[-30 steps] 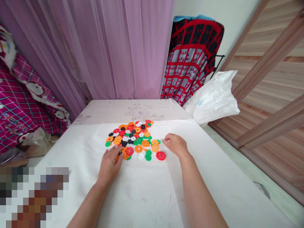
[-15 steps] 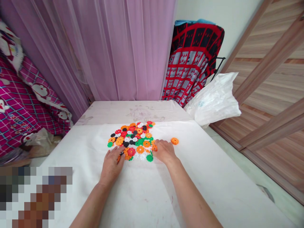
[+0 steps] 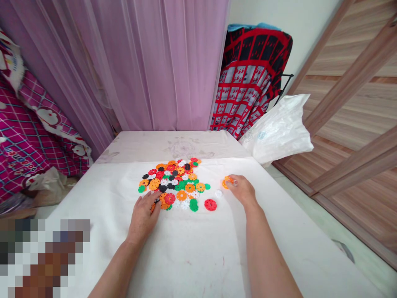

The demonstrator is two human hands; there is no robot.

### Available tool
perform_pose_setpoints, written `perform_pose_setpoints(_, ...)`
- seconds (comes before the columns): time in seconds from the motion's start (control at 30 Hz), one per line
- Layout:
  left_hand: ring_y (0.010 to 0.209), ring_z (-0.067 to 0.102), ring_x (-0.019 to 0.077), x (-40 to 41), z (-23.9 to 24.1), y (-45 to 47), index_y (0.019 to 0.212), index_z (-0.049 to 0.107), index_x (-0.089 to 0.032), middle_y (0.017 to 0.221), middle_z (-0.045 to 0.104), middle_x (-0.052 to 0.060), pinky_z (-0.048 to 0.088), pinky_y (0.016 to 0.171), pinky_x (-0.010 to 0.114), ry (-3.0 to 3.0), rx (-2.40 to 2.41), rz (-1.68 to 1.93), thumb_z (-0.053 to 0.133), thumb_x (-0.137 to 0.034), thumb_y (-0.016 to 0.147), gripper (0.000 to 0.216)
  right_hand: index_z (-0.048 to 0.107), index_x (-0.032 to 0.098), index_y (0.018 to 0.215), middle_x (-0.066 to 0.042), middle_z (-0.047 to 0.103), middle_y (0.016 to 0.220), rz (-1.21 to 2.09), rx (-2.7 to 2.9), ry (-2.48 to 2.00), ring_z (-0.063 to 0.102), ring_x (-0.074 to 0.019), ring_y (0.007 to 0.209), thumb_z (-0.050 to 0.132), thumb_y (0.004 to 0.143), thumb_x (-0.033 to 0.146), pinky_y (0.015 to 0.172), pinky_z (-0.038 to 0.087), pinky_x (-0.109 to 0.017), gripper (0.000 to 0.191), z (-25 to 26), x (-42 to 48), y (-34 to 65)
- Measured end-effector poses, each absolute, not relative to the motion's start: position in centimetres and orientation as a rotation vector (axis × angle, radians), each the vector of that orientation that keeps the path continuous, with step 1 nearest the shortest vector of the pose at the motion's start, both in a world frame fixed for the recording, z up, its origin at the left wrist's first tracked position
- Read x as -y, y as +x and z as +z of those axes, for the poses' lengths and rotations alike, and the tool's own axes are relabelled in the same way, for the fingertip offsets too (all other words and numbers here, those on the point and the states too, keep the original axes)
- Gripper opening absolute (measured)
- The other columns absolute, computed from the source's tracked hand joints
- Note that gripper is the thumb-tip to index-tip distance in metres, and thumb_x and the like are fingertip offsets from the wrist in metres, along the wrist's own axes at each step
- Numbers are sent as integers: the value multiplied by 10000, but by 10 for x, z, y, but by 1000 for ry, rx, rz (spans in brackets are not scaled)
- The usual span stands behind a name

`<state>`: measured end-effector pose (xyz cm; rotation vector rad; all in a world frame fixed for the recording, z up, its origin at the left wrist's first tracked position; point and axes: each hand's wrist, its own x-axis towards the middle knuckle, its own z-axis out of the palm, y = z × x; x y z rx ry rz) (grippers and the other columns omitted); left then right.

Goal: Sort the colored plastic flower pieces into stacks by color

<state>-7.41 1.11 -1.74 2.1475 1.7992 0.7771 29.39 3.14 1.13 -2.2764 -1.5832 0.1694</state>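
Note:
A pile of flat plastic snowflake discs (image 3: 173,180) in orange, red, green, black and white lies on the white cloth of the table (image 3: 192,248). My left hand (image 3: 143,214) rests flat at the pile's near left edge, fingers stretched out on the discs. My right hand (image 3: 242,190) is to the right of the pile, fingers curled on an orange disc (image 3: 227,181) that sits apart. A red disc (image 3: 210,204) and a white disc (image 3: 218,193) lie loose between my right hand and the pile.
Pink curtains (image 3: 149,62) hang behind the table. A red, black and white patterned cloth (image 3: 251,78) hangs at the back right, with a white plastic bag (image 3: 279,130) below it. Pink patterned bedding (image 3: 27,136) lies to the left. Wooden panelling (image 3: 356,103) fills the right.
My right hand went from the pile's right edge out to the orange disc on the right. The red disc it covered shows again, and a white disc lies beside it. My left hand stayed put.

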Motion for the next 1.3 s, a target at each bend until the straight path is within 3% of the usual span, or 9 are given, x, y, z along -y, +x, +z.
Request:
perform_pose_setpoints(0.77, 1308, 513, 261, -11, -17, -75, 1205, 641, -247, 1273, 669, 57, 321, 1136, 511, 2135, -1791, 786, 408, -374, 891, 411, 599, 256, 1267, -82, 632, 1173, 166, 1745, -2413, 607, -225, 1030, 517, 856, 305, 808, 433, -300, 422, 18, -28, 280)
perform_pose_setpoints(0.9, 1313, 508, 269, -11, -17, -74, 1197, 649, -247, 1285, 661, 61, 319, 1136, 524, 2130, -1795, 776, 403, -367, 893, 410, 562, 220, 1320, -106, 607, 1253, 99, 1742, -2394, 576, -251, 1090, 528, 857, 280, 842, 423, -329, 468, 27, -28, 270)
perform_pose_setpoints(1.1, 1295, 526, 271, -11, -19, -73, 1182, 657, -261, 1266, 673, 59, 339, 1121, 534, 2139, -1808, 814, 423, -346, 892, 383, 675, 255, 1107, -45, 670, 1172, 187, 2032, -2033, 516, -223, 1147, 567, 850, 271, 927, 360, -332, 279, 32, -35, 225)
perform_pose_setpoints(1.3, 1299, 521, 274, -10, -18, -72, 1185, 656, -253, 1261, 676, 59, 331, 1125, 539, 2140, -1793, 805, 418, -347, 897, 384, 674, 236, 1066, -64, 684, 1094, 216, 2136, -2017, 518, -232, 1115, 576, 843, 296, 910, 325, -348, 250, 24, -34, 199)
